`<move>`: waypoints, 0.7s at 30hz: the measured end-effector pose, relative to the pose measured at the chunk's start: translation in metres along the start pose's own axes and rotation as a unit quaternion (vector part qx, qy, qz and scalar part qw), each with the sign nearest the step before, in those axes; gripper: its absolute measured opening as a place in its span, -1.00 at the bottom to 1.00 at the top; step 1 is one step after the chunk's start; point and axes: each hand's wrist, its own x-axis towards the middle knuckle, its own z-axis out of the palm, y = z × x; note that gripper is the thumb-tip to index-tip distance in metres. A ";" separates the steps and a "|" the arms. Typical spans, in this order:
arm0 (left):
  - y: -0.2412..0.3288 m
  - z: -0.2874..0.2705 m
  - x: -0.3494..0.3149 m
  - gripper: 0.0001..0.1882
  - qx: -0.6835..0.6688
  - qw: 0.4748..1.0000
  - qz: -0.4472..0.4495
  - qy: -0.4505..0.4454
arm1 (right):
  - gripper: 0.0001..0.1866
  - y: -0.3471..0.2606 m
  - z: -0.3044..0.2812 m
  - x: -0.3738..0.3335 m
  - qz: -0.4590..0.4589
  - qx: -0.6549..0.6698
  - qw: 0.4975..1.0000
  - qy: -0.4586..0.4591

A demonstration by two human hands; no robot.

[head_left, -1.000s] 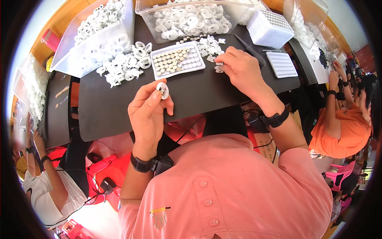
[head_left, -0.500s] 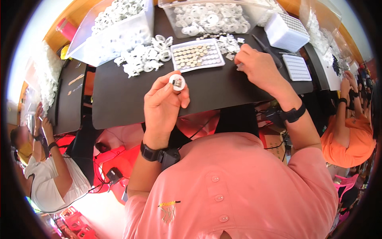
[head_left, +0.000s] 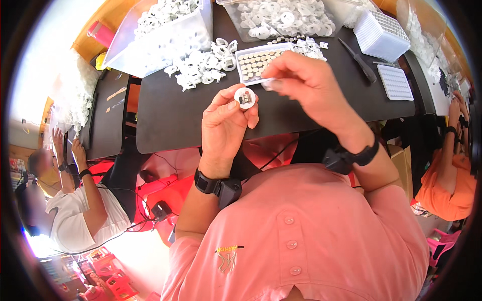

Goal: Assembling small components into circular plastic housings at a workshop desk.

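Note:
My left hand point(head_left: 220, 123) pinches a round white plastic housing point(head_left: 245, 92) between thumb and fingers, its inner side with small dark and metallic parts facing up. Just right of it, my right hand point(head_left: 314, 93) is closed on a small white piece point(head_left: 268, 86), partly hidden by the fingertips and blurred. Beyond both hands lies a white tray point(head_left: 250, 82) holding rows of small round cells point(head_left: 253, 62); my right hand covers its right part. A heap of small flat white pieces point(head_left: 309, 48) sits behind that hand.
Loose white plastic parts point(head_left: 203, 67) lie in front of a clear bin point(head_left: 173, 57), with another full bin point(head_left: 286, 20) beside it. A dark long-handled tool point(head_left: 359, 61), a stack of white trays point(head_left: 381, 37) and a single tray point(head_left: 395, 83) stand right. Co-workers sit on both sides.
My right hand has moved left from the heap of flat pieces, bringing a small white piece close to the housing. My left hand still holds the housing. The whole view has shifted slightly.

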 end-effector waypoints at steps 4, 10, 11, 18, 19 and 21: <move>-0.004 -0.009 0.000 -0.69 -0.029 1.000 0.008 0.003 | -0.98 0.003 0.037 0.005 0.029 0.212 0.977 -0.003; -0.002 -0.004 -0.001 -0.68 -0.002 1.000 0.004 0.015 | -0.98 0.015 0.042 0.004 0.043 0.230 0.972 0.012; -0.002 -0.004 -0.001 -0.68 -0.003 1.000 0.004 0.016 | -0.98 0.015 0.041 0.002 0.043 0.225 0.973 0.011; -0.001 -0.003 0.001 -0.65 0.011 1.000 0.001 0.021 | -0.99 0.013 0.043 0.001 0.044 0.254 0.966 0.019; -0.001 -0.002 0.001 -0.64 0.011 1.000 -0.001 0.021 | -0.99 0.013 0.043 0.001 0.044 0.255 0.966 0.019; -0.001 -0.002 0.001 -0.64 0.013 1.000 -0.002 0.020 | -0.98 0.014 0.043 0.001 0.057 0.281 0.958 0.001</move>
